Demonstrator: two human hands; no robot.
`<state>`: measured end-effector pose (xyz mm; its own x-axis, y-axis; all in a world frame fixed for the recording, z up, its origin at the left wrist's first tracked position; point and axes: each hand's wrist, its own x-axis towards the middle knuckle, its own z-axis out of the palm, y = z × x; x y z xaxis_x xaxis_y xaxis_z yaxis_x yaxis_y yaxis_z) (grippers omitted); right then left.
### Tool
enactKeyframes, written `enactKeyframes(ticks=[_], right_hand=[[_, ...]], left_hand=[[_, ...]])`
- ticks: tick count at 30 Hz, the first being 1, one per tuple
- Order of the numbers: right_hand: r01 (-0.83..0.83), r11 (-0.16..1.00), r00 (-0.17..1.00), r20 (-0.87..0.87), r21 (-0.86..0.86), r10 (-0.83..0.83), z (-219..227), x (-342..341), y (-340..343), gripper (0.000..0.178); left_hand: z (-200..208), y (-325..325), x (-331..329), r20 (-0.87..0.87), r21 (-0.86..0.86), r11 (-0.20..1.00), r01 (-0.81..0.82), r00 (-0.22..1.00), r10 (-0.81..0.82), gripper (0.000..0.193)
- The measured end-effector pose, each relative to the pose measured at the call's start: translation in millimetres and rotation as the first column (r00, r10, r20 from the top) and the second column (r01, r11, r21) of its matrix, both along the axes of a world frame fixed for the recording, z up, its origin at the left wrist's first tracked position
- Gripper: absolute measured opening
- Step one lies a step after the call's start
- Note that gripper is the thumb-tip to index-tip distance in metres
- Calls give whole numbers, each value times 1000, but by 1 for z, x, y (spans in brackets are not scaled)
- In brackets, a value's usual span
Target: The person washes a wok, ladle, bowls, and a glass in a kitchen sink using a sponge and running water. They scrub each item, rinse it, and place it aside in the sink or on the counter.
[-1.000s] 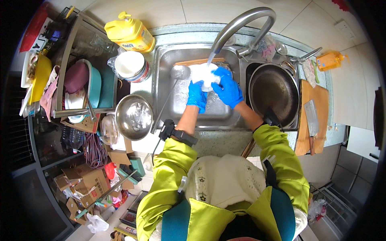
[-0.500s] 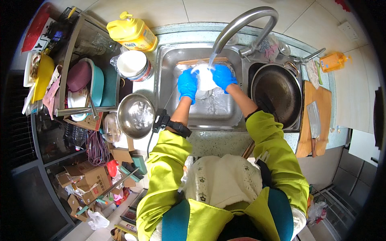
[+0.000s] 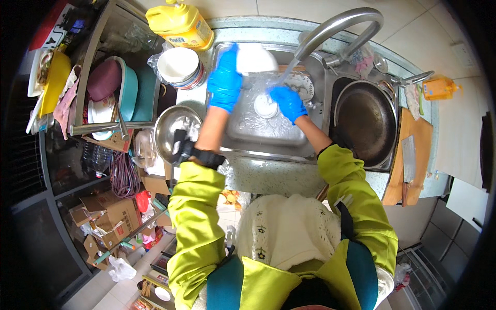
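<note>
Both hands wear blue rubber gloves above a steel sink (image 3: 248, 147). My left hand (image 3: 226, 82) grips a white bowl (image 3: 257, 59) by its left side, near the sink's far left corner. My right hand (image 3: 289, 103) is in the sink, beside a small round white dish (image 3: 266, 106); its fingers are blurred, and whether they touch the dish is unclear. A curved faucet (image 3: 338, 23) pours water close to the right fingers. Behind that hand lies a plate with a patterned rim (image 3: 302, 85), partly hidden.
Stacked bowls (image 3: 178, 66) and a yellow jug (image 3: 181, 28) stand left of the sink, with a steel basin (image 3: 168, 129) nearer. On the right are a dark frying pan (image 3: 366, 124) and a cleaver (image 3: 408, 160) on a wooden board (image 3: 419, 139).
My left hand has moved the white bowl out of the water stream, away and to the left. The right hand has let go of the bowl and dropped slightly nearer, uncovering the dish and plate.
</note>
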<state>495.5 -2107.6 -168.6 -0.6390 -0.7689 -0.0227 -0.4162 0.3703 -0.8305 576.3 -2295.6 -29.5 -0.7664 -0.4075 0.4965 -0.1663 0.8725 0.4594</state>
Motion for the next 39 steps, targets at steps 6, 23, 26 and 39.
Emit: enactKeyframes(ticks=[6,23,26,39], right_hand=[[-238,713,848,-216,660,483,-71,39,-22,21],[102,975,987,-140,199,-74,46,-2,15,45],[111,986,990,-102,126,-98,55,-5,30,48],[-41,983,972,-220,176,80,87,-3,44,29]], left_hand=[[79,-103,37,59,-211,925,-315,941,333,19],[79,-119,38,259,-268,736,-622,689,676,30],[85,-127,39,358,-506,742,-440,675,645,27],[60,-139,53,123,99,898,-428,901,416,77]])
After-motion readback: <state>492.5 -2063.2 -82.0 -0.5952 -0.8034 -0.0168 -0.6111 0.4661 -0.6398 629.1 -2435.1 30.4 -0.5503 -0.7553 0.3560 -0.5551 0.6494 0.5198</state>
